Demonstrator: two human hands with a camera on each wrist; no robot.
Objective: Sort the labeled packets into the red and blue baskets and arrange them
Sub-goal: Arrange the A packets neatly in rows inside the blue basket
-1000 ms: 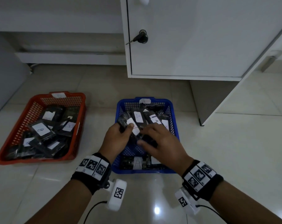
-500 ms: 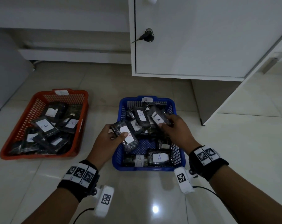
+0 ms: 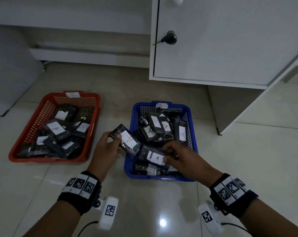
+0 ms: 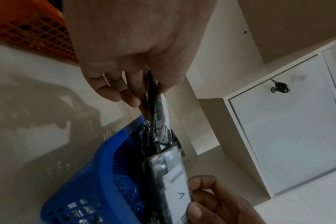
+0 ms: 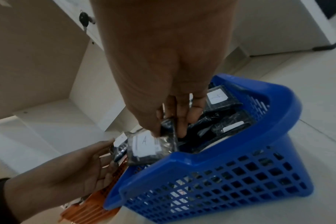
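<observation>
The blue basket (image 3: pixel 191 115) on the floor holds several black packets with white "A" labels. My left hand (image 3: pixel 107 147) grips one "A" packet (image 3: pixel 126 140) over the basket's left rim, thumb on its label. My right hand (image 3: pixel 177 155) pinches a second "A" packet (image 3: pixel 153 157) above the basket's near half. In the left wrist view the left hand's packet (image 4: pixel 156 106) shows edge-on between thumb and fingers. In the right wrist view the right hand's packet (image 5: pixel 150 145) hangs from its fingertips. The red basket (image 3: pixel 47 106) to the left holds several "B" packets (image 3: pixel 55 128).
A white cabinet (image 3: pixel 230 40) with a key in its door lock (image 3: pixel 168 38) stands right behind the blue basket. A low white ledge (image 3: pixel 86 55) runs along the back wall. Glossy floor tiles (image 3: pixel 247 159) surround both baskets.
My right hand drew back from the far right of the blue basket to its near half, holding a packet. My left hand shifted its packet slightly left over the rim.
</observation>
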